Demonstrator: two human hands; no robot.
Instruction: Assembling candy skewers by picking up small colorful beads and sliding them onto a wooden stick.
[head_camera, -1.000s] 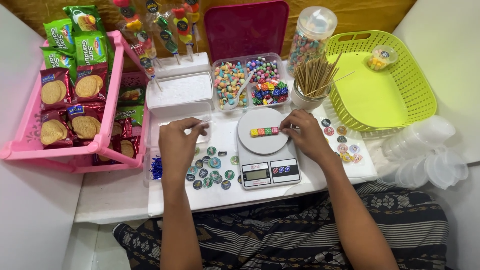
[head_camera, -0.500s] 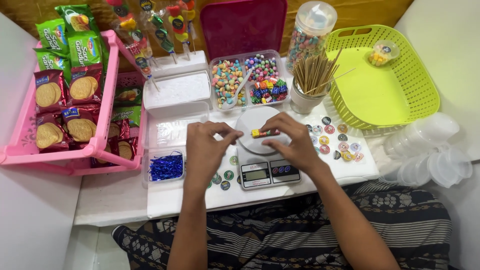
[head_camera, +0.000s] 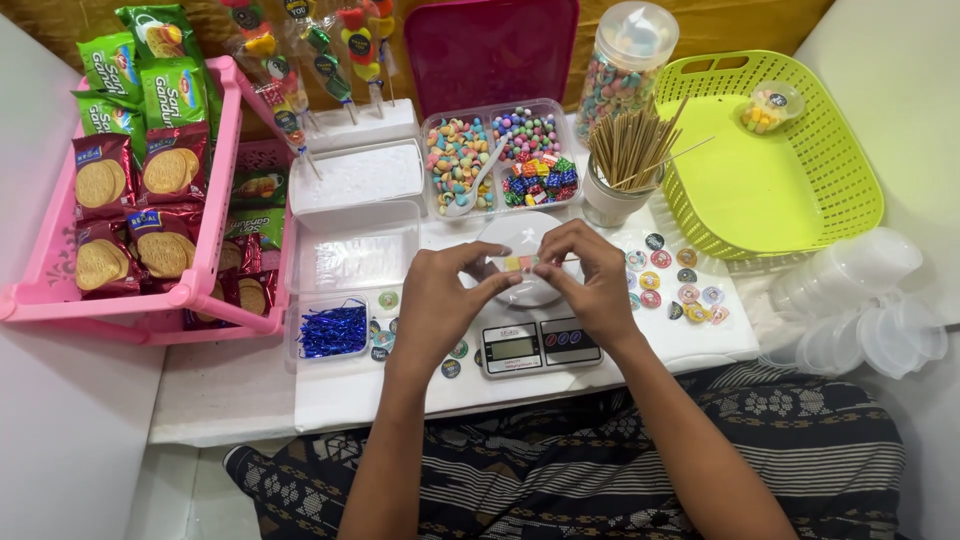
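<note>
White worktop (head_camera: 250, 390) carries a small digital kitchen scale (head_camera: 528, 330) near its front edge. Above the scale's round pan, the left hand (head_camera: 440, 300) and right hand (head_camera: 590, 285) pinch opposite ends of a short row of coloured candies on a thin wooden skewer (head_camera: 522, 263). Its long axis runs left to right between both sets of closed fingertips, equally near each hand.

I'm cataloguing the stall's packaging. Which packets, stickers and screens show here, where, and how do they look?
Green snack packets: far left, top of pink rack.
Red biscuit packets: in the rack below, round biscuits pictured.
Round stickers: right of the scale, small, multicoloured.
Scale display: under the left hand, grey rectangle.
</note>
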